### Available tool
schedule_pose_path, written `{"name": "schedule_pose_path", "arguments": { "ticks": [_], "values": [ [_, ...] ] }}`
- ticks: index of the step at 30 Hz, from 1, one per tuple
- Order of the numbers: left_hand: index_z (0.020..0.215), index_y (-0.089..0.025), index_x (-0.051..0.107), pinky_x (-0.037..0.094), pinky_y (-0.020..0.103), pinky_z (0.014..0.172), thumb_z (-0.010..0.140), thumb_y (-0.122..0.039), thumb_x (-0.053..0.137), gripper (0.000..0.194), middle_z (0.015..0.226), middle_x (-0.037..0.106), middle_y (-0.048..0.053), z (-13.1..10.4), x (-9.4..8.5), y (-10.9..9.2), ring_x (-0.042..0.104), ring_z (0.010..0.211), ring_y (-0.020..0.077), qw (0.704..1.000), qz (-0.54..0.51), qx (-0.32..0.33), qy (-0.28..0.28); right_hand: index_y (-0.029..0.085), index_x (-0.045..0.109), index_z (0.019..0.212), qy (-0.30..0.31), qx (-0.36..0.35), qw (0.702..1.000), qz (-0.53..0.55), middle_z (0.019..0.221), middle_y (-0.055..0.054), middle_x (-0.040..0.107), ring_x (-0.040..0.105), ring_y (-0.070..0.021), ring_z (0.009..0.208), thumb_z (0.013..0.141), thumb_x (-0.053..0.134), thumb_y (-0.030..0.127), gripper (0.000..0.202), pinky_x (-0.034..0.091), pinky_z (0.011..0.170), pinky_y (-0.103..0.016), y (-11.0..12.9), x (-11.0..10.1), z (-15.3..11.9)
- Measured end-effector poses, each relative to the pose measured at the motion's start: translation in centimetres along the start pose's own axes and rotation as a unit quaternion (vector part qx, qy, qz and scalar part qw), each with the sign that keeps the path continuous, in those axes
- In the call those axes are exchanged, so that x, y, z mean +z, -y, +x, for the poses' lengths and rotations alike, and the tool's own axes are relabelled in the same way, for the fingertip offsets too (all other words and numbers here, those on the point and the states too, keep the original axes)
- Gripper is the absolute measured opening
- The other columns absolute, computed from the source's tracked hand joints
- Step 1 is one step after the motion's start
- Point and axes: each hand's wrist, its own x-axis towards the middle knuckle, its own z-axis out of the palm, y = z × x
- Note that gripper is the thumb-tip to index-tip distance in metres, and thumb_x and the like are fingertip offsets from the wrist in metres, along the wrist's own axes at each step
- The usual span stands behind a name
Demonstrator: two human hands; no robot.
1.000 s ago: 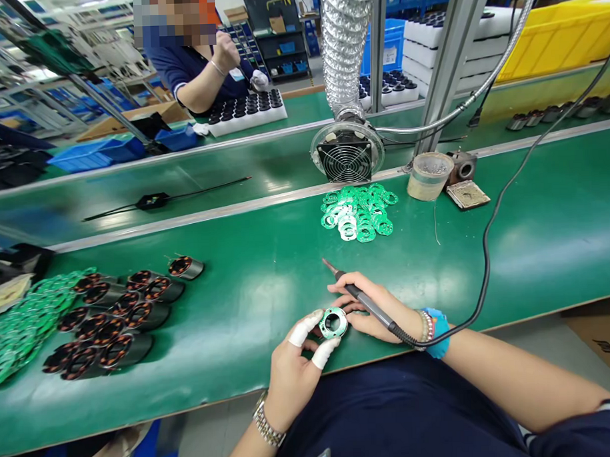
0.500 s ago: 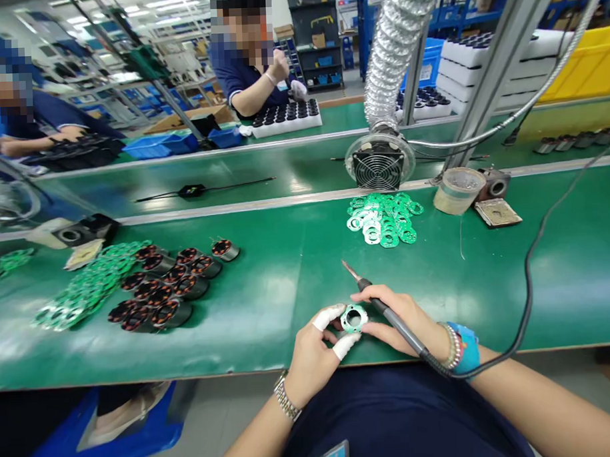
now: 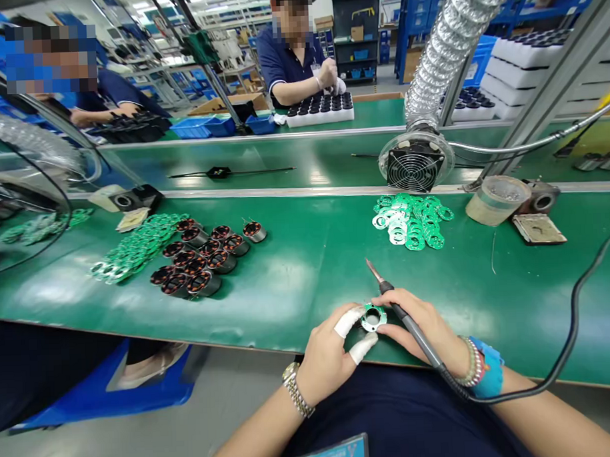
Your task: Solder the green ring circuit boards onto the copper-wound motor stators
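Both my hands meet on a green ring (image 3: 373,317) at the bench (image 3: 296,269) edge.
My left hand (image 3: 329,357) pinches it; my right hand (image 3: 418,324), at its 3 o'clock, grips a soldering iron (image 3: 408,321).

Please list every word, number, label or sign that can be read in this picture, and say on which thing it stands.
None can be read.
The blue card at the bottom edge carries only a pale mark, too small to read.
The green ring boards and the far shelves show no readable print.

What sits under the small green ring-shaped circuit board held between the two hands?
Under the small green ring-shaped circuit board a dark round part shows through its hole; the left hand and right hand cover its sides.
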Motion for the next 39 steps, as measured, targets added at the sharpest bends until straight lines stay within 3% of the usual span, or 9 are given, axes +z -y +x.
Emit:
{"name": "schedule_pose_path", "arguments": {
  "ticks": [5,10,15,23,26,30,33,35,39],
  "values": [
    [0.118,-0.016,0.044,0.052,0.035,0.086,0.078,-0.025,0.059,0.044,0.116,0.057,0.013,-0.3,-0.4,0.3,0.058,0.103,0.0215,1.0,-0.005,0.021,0.004,0.022,0.049,0.11,-0.004,0.024,1.0,0.017,0.1,-0.005,0.058,0.058,-0.0175,0.09,0.08,0.062,0.021,0.032,0.048,0.08,-0.03,0.0,0.2,0.0],
    [0.106,-0.016,0.054,0.053,0.033,0.073,0.08,-0.011,0.054,0.026,0.098,0.066,0.01,-1.2,-0.6,0.4,0.063,0.088,0.0213,0.987,0.135,0.07,-0.044,0.022,0.05,0.111,0.003,0.003,1.0,-0.003,0.097,-0.006,0.057,0.057,-0.0185,0.088,0.083,0.059,0.023,0.03,0.049,0.078,-0.031,0.1,0.1,-0.1],
    [0.1,-0.014,0.057,0.053,0.034,0.069,0.08,-0.007,0.048,0.024,0.089,0.068,0.01,-0.7,-1.0,0.5,0.063,0.083,0.0225,0.967,0.192,0.157,-0.065,0.021,0.05,0.112,-0.01,-0.007,1.0,-0.018,0.096,-0.007,0.057,0.057,-0.0187,0.085,0.083,0.057,0.025,0.029,0.05,0.075,-0.031,0.1,0.1,-0.1],
    [0.097,-0.008,0.057,0.051,0.034,0.064,0.081,-0.008,0.044,0.021,0.089,0.066,0.013,0.1,-1.7,1.0,0.06,0.08,0.0245,0.949,0.224,0.221,-0.018,0.021,0.05,0.112,-0.013,-0.017,1.0,-0.021,0.095,-0.007,0.057,0.056,-0.0184,0.085,0.083,0.058,0.023,0.03,0.049,0.075,-0.031,0.2,0.1,-0.1],
    [0.087,-0.011,0.058,0.048,0.03,0.056,0.083,-0.013,0.043,0.016,0.079,0.064,0.01,0.7,-1.1,0.4,0.058,0.067,0.0198,0.967,0.206,0.15,0.019,0.021,0.05,0.113,-0.013,-0.021,0.999,-0.021,0.096,-0.007,0.057,0.056,-0.0189,0.086,0.083,0.057,0.022,0.031,0.05,0.075,-0.031,0.2,0.1,-0.1],
    [0.063,-0.016,0.051,0.043,0.023,0.049,0.082,-0.017,0.041,0.021,0.058,0.053,0.001,1.6,-0.3,-1.0,0.05,0.05,0.0121,0.991,0.018,-0.115,0.061,0.021,0.05,0.114,-0.017,-0.015,0.999,-0.027,0.098,-0.008,0.057,0.056,-0.0196,0.088,0.083,0.057,0.022,0.032,0.05,0.076,-0.032,0.2,0.3,-0.3],
    [0.066,-0.016,0.05,0.043,0.021,0.044,0.085,-0.026,0.039,0.024,0.053,0.052,-0.001,1.6,-0.4,-1.5,0.049,0.042,0.0094,0.917,-0.243,-0.297,0.104,0.021,0.051,0.114,-0.027,-0.018,0.999,-0.032,0.096,-0.008,0.057,0.057,-0.0192,0.086,0.083,0.057,0.022,0.031,0.05,0.075,-0.031,0.2,0.4,-0.3],
    [0.075,-0.014,0.055,0.046,0.022,0.046,0.086,-0.033,0.042,0.025,0.059,0.058,0.001,1.2,-0.8,-1.3,0.053,0.045,0.0094,0.871,-0.334,-0.339,0.123,0.021,0.051,0.113,-0.031,-0.026,0.999,-0.033,0.094,-0.007,0.058,0.057,-0.0191,0.086,0.083,0.057,0.021,0.031,0.05,0.074,-0.031,0.1,0.5,-0.3],
    [0.084,-0.014,0.061,0.053,0.025,0.057,0.079,-0.031,0.056,0.018,0.07,0.063,0.004,0.6,-1.4,-0.1,0.061,0.061,0.0133,0.897,-0.324,-0.289,0.076,0.021,0.05,0.113,-0.031,-0.028,0.999,-0.031,0.093,-0.007,0.058,0.056,-0.0189,0.084,0.084,0.057,0.023,0.03,0.05,0.072,-0.031,0.1,0.4,-0.3]
  ]
}}
